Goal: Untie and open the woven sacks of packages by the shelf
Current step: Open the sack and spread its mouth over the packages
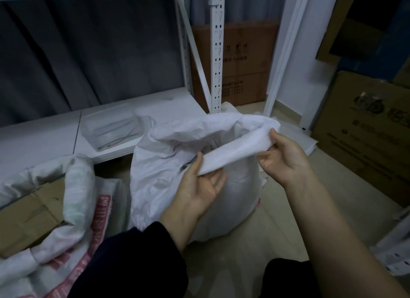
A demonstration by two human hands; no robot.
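A white woven sack [159, 175] stands upright on the floor in the middle, its mouth open and its rim rolled outward. Packages show dimly inside the mouth. My left hand [199, 184] holds the near rolled rim from below, thumb over the fold. My right hand [281, 155] pinches the same rim further right. A second white sack with red print [73, 237] lies open at the lower left, its rim rolled down around a brown carton [26, 215].
A white metal shelf [216, 53] stands behind the sacks, and a clear plastic box [113, 127] sits on its low board. Brown cardboard boxes [363, 129] stack at the right and behind the shelf post. Tiled floor shows around the sack.
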